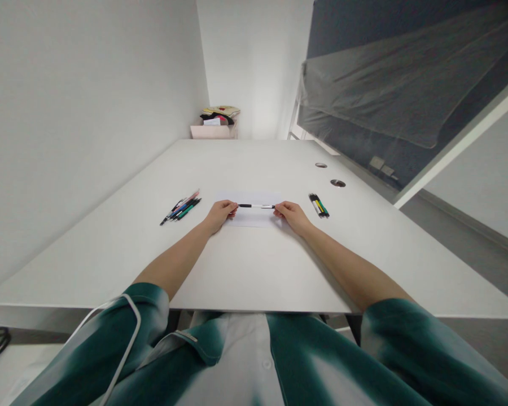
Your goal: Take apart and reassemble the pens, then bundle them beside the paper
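While both forearms extend across it, the white table (245,270) carries every item observed. Largest upon it is a sheet of white paper (254,219), lying flat between the two hands. A fanned group of pens (181,208) rests well left of the sheet; a smaller pen bundle (319,205) lies to its right, near two round cable holes (337,182). Held level just above the paper is a slim pen (256,206), dark at its left end and pale along the middle. The left hand (220,215) pinches its left end, fingers closed; the right hand (291,215) pinches the opposite end likewise.
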Demonstrator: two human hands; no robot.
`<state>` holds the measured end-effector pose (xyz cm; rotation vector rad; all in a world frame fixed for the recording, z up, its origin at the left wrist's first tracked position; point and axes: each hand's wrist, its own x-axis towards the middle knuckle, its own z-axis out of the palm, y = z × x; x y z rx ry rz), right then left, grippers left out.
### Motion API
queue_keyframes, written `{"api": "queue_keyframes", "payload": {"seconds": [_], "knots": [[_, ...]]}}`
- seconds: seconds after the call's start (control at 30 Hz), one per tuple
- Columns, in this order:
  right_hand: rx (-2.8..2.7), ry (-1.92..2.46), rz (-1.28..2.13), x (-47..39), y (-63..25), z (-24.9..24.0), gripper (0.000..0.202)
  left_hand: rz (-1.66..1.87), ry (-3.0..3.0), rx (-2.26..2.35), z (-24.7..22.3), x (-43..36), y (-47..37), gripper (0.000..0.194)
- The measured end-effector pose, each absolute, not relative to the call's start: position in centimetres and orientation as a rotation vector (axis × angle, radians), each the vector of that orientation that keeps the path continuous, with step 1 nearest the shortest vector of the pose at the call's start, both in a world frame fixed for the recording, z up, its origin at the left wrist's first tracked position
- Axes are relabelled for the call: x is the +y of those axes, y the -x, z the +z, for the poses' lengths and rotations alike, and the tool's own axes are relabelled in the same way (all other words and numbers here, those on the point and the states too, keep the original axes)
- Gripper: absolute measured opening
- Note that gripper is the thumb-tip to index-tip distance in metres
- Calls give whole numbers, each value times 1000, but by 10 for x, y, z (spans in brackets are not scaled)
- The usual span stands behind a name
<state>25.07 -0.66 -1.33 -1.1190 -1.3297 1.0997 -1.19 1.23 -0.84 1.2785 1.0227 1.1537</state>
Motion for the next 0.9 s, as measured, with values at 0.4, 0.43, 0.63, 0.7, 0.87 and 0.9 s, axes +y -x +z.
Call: {"api": "queue_keyframes", "payload": {"seconds": [0.4,0.43,0.63,0.7,0.87,0.9], "knots": [[-1383,1116,1063,-6,-251,-15,45,1157,-1292,1018,-7,11,11,43],[-1382,1115,1064,-6,-251,-15,46,1156,-1295,1017,-6,11,10,43],[-1387,1135,1067,-7,-251,-13,45,1149,-1304,1024,-7,10,10,42],[-1387,1139,1068,-8,-251,-12,45,1150,-1303,1025,-7,10,10,42],[-1395,1136,1065,-8,-251,-12,44,1155,-1319,1013,-7,10,10,42],[-1392,1133,1067,-8,-251,-12,45,1157,-1323,1013,-7,10,10,42]]}}
